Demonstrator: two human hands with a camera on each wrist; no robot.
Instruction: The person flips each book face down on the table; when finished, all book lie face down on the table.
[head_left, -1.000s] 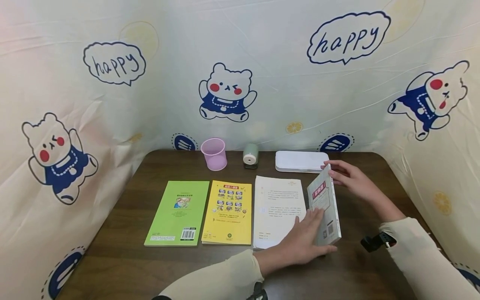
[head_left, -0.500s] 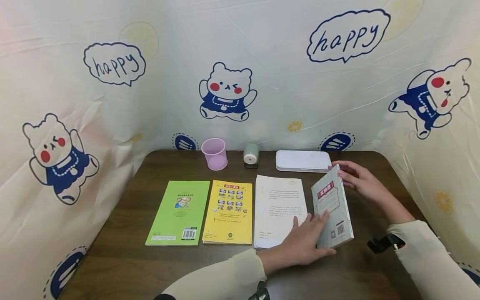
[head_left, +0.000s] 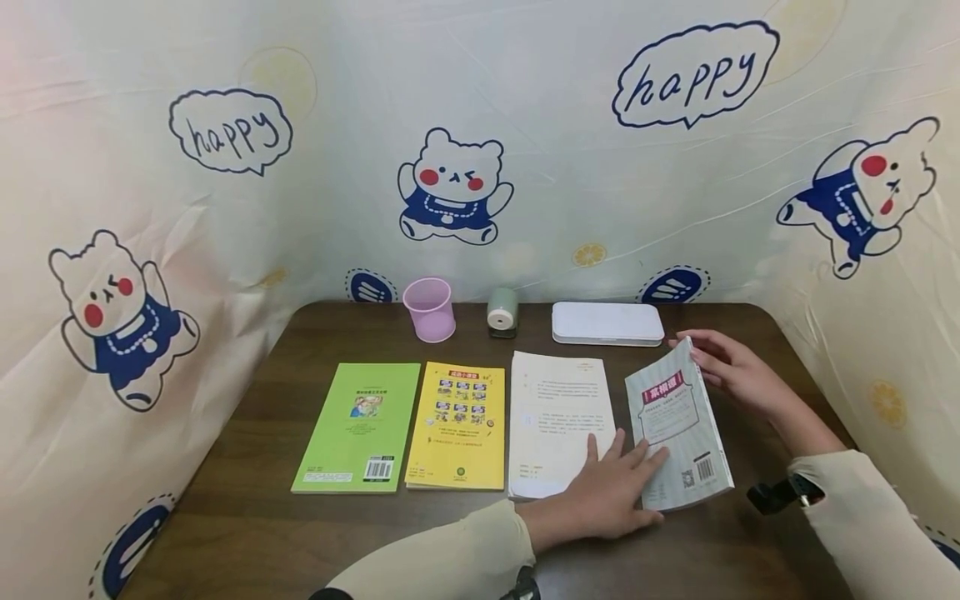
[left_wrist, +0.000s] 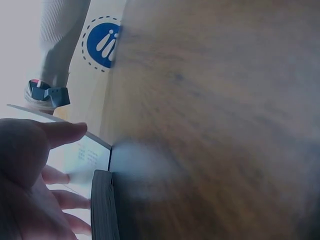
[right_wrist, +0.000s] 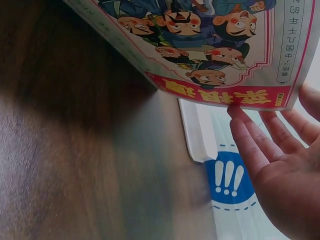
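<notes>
A pale grey-green book (head_left: 678, 429) with a red title label leans with its right edge raised, back cover up, in the head view. My right hand (head_left: 735, 367) holds its top right corner. Its illustrated front cover (right_wrist: 215, 50) faces the right wrist camera, with the fingertips at the top edge. My left hand (head_left: 611, 492) lies with fingers spread and nearly straight. Its fingers touch the grey-green book's lower left side and reach over the right edge of a white book (head_left: 558, 425). In the left wrist view, the left thumb (left_wrist: 67, 134) extends near the raised book.
Left of the white book lie a yellow book (head_left: 455, 425) and a green book (head_left: 356, 427). Along the back of the brown table (head_left: 300, 550) stand a pink cup (head_left: 430, 310), a green pencil sharpener (head_left: 502, 312) and a white case (head_left: 607, 323). A printed curtain (head_left: 525, 167) surrounds the table.
The grey-green book has tipped down to the right, so more of its back cover shows. My right hand has moved right and slightly nearer with it. The left hand has shifted little.
</notes>
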